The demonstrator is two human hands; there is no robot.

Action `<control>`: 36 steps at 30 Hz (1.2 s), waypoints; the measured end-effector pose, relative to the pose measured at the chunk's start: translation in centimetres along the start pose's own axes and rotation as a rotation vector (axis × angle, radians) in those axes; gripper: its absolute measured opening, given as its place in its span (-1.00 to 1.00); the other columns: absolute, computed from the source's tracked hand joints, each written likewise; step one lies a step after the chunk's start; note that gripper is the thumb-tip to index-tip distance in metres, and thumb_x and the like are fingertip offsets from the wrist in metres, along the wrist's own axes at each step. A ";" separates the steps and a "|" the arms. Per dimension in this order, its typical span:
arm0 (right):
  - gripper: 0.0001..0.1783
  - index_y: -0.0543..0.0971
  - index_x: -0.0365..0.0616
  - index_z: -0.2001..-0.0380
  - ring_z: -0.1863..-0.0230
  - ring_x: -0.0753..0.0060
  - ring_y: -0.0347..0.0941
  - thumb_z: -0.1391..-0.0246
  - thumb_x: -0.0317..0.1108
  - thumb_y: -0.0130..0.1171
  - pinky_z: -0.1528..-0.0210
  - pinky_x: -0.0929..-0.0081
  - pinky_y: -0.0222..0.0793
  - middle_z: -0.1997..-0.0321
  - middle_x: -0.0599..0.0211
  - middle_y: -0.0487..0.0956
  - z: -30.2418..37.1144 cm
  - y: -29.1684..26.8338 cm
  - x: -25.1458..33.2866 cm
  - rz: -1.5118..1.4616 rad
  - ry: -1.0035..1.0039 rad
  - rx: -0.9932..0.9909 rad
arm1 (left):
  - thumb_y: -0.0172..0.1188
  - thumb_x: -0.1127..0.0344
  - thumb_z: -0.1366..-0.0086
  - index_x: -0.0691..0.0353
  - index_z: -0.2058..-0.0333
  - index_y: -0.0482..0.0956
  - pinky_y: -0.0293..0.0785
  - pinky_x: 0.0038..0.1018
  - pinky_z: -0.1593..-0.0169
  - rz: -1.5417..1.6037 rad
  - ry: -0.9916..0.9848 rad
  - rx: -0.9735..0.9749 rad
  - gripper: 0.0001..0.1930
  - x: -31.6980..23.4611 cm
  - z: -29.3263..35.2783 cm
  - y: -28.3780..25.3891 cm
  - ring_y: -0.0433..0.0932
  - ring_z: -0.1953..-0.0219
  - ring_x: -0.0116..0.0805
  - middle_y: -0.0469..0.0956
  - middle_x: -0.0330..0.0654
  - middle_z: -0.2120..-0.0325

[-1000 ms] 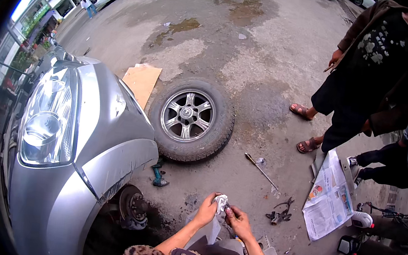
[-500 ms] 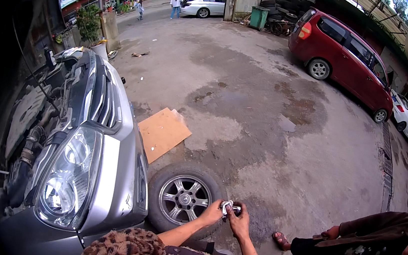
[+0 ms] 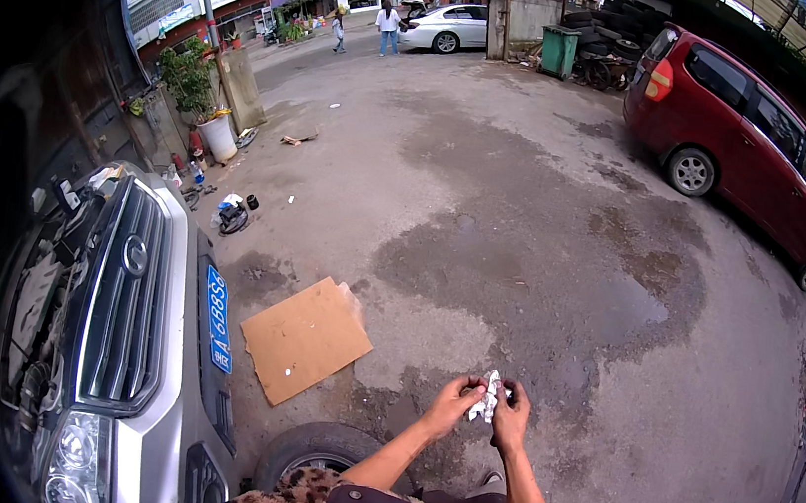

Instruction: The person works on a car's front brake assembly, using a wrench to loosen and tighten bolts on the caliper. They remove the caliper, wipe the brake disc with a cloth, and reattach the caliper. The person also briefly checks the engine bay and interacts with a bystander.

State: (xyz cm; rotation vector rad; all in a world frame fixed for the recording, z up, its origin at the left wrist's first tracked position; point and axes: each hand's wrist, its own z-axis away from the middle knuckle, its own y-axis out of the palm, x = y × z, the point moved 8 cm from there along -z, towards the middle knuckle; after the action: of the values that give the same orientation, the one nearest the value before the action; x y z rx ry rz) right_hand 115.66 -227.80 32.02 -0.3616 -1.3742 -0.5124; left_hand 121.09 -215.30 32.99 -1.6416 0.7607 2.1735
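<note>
A crumpled white tissue or thin cloth (image 3: 489, 397) is bunched between my two hands, in front of my body and above the ground. My left hand (image 3: 450, 407) is closed on its left side, thumb pointing inward. My right hand (image 3: 510, 419) pinches it from the right, with dark smudges on the fingers. Whether anything else is wrapped inside the white bundle, I cannot tell. Below my left forearm lies a wheel with a black tire (image 3: 286, 445), partly covered by my arm and sleeve.
At left stands a silver car (image 3: 173, 365) with its hood up. A cardboard sheet (image 3: 306, 342) lies beside its bumper. Farther off are a potted plant (image 3: 220, 138), a green bin (image 3: 557, 51), a red van (image 3: 735, 125), a white car (image 3: 448, 28) and two people walking (image 3: 388, 29).
My view has swung left and up. My hands have moved forward, away from the wheel. The shiny metal piece seen in my right hand no longer shows. The nearby person at right is out of view.
</note>
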 end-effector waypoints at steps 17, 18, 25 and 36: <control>-0.55 0.56 -0.20 0.18 0.09 -0.19 0.48 -0.21 0.02 0.07 0.07 0.06 0.36 0.16 -0.09 0.57 -75.6 82.7 2.4 0.559 -0.175 0.336 | -0.03 0.44 -0.36 0.29 -0.13 0.38 0.40 -0.26 -0.15 0.572 0.179 -0.460 -0.64 -29.5 -56.6 -77.2 0.45 -0.11 -0.12 0.46 -0.07 -0.05; -0.55 0.55 -0.20 0.20 0.11 -0.17 0.51 -0.22 0.03 0.06 0.11 0.04 0.38 0.24 -0.07 0.61 -78.4 87.2 6.1 0.531 -0.199 0.270 | -0.02 0.40 -0.37 0.28 -0.07 0.42 0.44 -0.28 -0.09 0.589 0.205 -0.543 -0.68 -34.3 -58.8 -82.6 0.49 -0.04 -0.11 0.49 -0.10 0.01; -0.63 0.51 -0.20 0.28 0.23 -0.05 0.58 -0.26 -0.05 0.04 0.24 0.17 0.43 0.34 -0.05 0.61 -99.7 127.1 15.9 0.274 -0.145 0.630 | 0.08 0.27 -0.35 0.17 0.12 0.51 0.34 -0.57 0.37 0.658 0.273 -0.721 -0.81 -51.1 -84.7 -118.7 0.40 0.44 -0.58 0.46 -0.36 0.42; -0.72 0.42 -0.07 0.11 0.33 -0.19 0.49 -0.23 -0.15 0.01 0.37 -0.02 0.40 0.20 -0.02 0.42 -112.1 191.2 18.3 0.499 -0.683 1.150 | 0.00 0.26 -0.37 0.24 0.14 0.54 0.49 -0.47 0.03 0.773 0.471 -1.146 -0.77 -64.2 -93.3 -179.2 0.54 0.21 -0.39 0.54 -0.20 0.26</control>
State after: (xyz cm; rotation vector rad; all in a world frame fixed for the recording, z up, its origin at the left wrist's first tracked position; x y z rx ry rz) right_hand 314.82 -129.31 40.95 0.1074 -1.9014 0.8997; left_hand 310.50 -120.09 35.24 -2.8282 0.1786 3.1123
